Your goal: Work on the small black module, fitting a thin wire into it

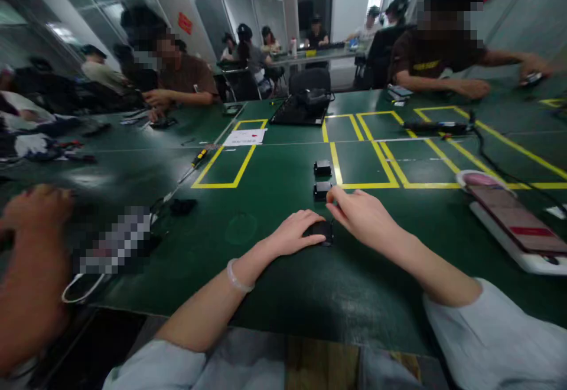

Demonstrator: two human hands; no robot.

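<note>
My left hand (297, 233) lies on the green table with its thumb and fingers around a small flat black part (326, 233). Most of that part is covered by the fingers. Just beyond it, my right hand (365, 215) has curled fingers and a pinched thumb and fingertip. Those tips are at the right side of a small black box-shaped piece (322, 190); whether they grip it or something tiny cannot be made out. Behind it sits a similar black box-shaped piece (322, 168), apart from both hands.
Yellow tape (370, 185) marks rectangles on the table (274, 292). A screwdriver (200, 157), a paper label (244, 137) and a black object (182, 206) lie left; a phone (520, 218) and a cabled black tool (436, 127) lie right. A co-worker's arm (33, 272) reaches in at left.
</note>
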